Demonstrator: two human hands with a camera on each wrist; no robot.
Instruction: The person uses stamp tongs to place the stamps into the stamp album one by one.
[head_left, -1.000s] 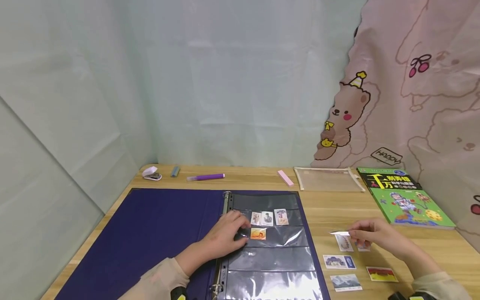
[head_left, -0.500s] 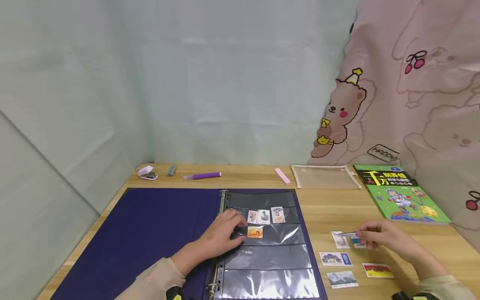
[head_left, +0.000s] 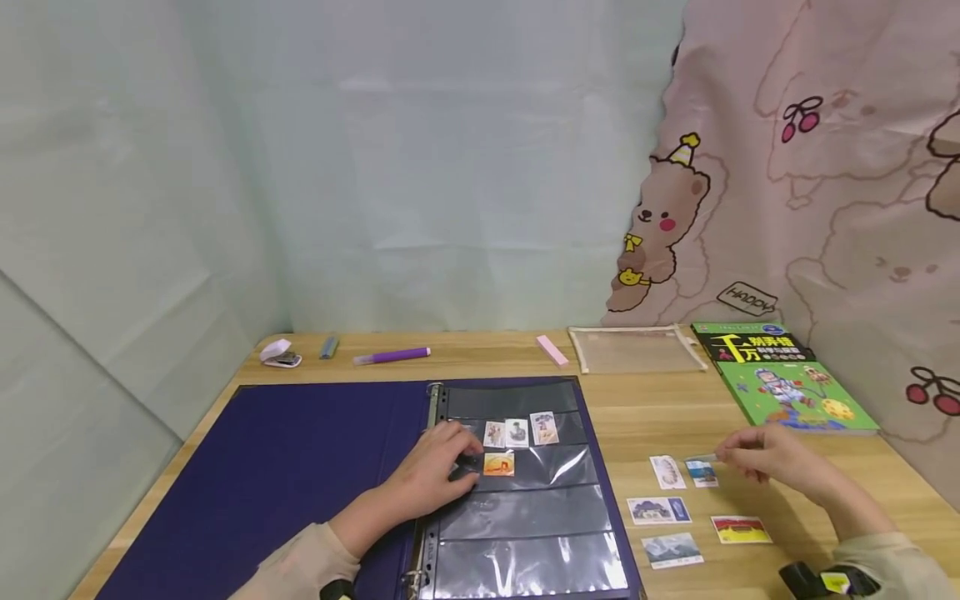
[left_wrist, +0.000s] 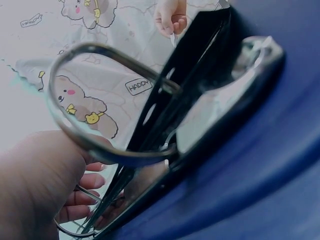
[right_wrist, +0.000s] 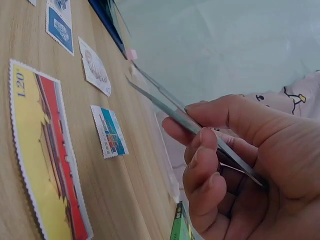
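Note:
My right hand (head_left: pixel 780 458) pinches metal tweezers (right_wrist: pixel 185 121), their tips apart with nothing between them. They overlap the top edge of a blue stamp (head_left: pixel 702 473) in the head view. Around it on the table lie a pale stamp (head_left: pixel 667 472), a building stamp (head_left: pixel 658 511), a grey mountain stamp (head_left: pixel 672 550) and a red-and-yellow stamp (head_left: pixel 741 529). My left hand (head_left: pixel 427 475) rests, fingers loosely bent, on the inner side of the black pocket page (head_left: pixel 525 512). That page holds several stamps, including an orange stamp (head_left: pixel 498 464) beside my left fingertips.
The open blue ring binder (head_left: pixel 300 475) covers the table's left and middle. Behind it lie a stapler (head_left: pixel 281 355), a small grey-blue block (head_left: pixel 328 347), a purple marker (head_left: pixel 393 356), a pink strip (head_left: pixel 552 350) and a mesh pouch (head_left: pixel 637 350). A green book (head_left: pixel 787 396) lies back right.
The tweezers have moved right, from over the pale stamp to the blue stamp, with my right hand. The head view has shifted slightly. My left hand stays on the page.

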